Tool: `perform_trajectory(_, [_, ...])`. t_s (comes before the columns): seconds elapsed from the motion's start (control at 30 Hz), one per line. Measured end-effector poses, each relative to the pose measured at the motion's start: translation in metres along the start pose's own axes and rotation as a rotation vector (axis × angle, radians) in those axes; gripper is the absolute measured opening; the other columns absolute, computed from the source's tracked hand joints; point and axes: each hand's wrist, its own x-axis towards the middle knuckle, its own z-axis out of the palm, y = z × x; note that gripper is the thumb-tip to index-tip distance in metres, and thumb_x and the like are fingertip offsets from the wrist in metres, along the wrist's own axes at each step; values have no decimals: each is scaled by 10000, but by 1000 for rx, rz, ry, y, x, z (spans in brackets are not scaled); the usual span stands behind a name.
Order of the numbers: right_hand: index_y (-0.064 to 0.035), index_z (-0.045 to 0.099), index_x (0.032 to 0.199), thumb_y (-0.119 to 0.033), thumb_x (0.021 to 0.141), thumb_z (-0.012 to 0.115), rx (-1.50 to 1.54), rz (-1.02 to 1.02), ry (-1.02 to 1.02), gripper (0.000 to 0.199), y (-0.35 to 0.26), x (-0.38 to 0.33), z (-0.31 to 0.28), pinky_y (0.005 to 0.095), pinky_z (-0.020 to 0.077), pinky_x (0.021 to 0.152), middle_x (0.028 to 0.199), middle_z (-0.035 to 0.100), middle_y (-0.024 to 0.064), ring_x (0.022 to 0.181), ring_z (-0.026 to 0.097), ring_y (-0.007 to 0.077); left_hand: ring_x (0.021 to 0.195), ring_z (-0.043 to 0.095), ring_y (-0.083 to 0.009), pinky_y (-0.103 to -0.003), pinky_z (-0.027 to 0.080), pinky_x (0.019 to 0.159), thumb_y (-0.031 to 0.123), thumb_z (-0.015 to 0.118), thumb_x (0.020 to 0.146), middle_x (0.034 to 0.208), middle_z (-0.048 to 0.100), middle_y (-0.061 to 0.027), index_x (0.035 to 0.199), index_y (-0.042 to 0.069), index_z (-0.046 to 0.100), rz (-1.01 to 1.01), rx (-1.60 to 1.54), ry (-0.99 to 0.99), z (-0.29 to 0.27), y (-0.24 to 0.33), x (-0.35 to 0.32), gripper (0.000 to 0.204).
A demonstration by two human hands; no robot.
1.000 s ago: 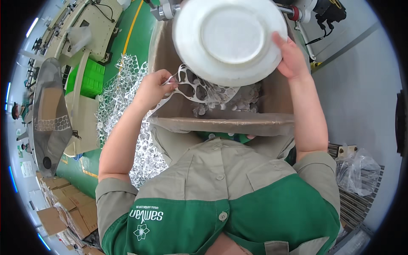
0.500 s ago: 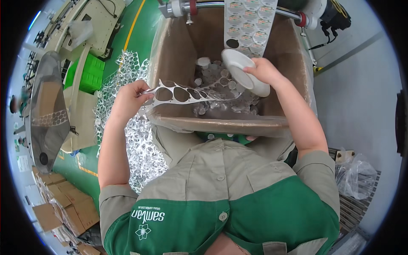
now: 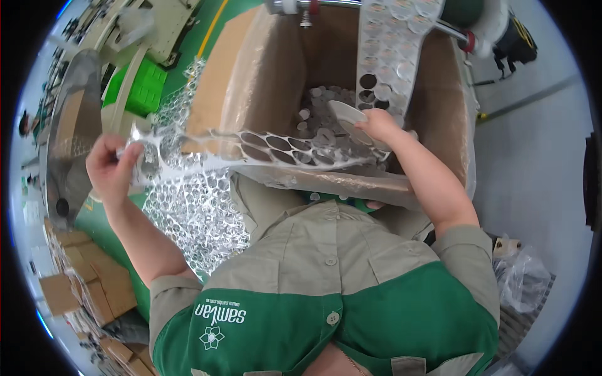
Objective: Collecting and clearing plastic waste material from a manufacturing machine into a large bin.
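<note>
My left hand [image 3: 114, 168], out past the left side of the box, pinches the end of a foil strip [image 3: 195, 164] with rows of round holes. Stretched taut, the strip runs right across the cardboard box [image 3: 251, 88] and dips toward the loose round lids [image 3: 323, 95] inside. My right hand [image 3: 381, 125] grips a white shallow dish [image 3: 345, 114], tilted, over the inside of the box. A printed foil sheet [image 3: 401, 59] with round lid shapes hangs down behind that hand, some discs gone from its lower end. The strip's far end is hidden near the dish.
A heap of perforated foil scrap [image 3: 194, 219] lies on the green floor left of the box. Farther left are a green crate [image 3: 145, 86] and beige machinery. A metal roller [image 3: 451, 32] crosses above the box. Cardboard boxes [image 3: 106, 288] stand lower left; clear plastic [image 3: 523, 276] lies right.
My left hand has moved left, drawing out a longer length of the strip. My right hand, with the dish, has shifted slightly down. The printed sheet now shows more holes and twists.
</note>
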Motion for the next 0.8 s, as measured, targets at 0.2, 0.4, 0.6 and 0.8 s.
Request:
perform_trajectory(0.2, [3, 673, 1044, -278, 872, 679, 551, -111, 258, 329, 29, -17, -8, 305, 490, 755, 904, 713, 102, 826, 641, 135, 577, 581, -174, -321, 447, 566, 566, 683, 777, 649, 627, -28, 779, 79, 646, -102, 814, 36, 20, -58, 78, 489])
perform_trajectory(0.4, [19, 668, 1014, -283, 873, 677, 385, -89, 357, 333, 15, -25, -15, 314, 489, 748, 879, 710, 130, 813, 653, 159, 734, 664, -258, -376, 523, 731, 584, 715, 742, 765, 701, -117, 751, 7, 706, -715, 718, -954, 55, -166, 11, 578])
perform_trajectory(0.6, [27, 668, 1036, -268, 874, 692, 472, -89, 272, 338, 20, -8, -1, 281, 485, 746, 883, 709, 90, 810, 629, 116, 845, 646, -323, -428, 503, 759, 369, 688, 789, 901, 686, -146, 911, 90, 696, -555, 605, -313, 54, -243, -22, 304])
perform_trajectory(0.8, [25, 667, 1050, -200, 892, 680, 535, -123, 164, 275, 6, -15, -19, 263, 477, 757, 922, 700, 61, 830, 610, 101, 930, 624, -333, -439, 482, 762, 199, 556, 868, 937, 668, -146, 964, 105, 681, -81, 861, 337, 29, -220, 102, 183])
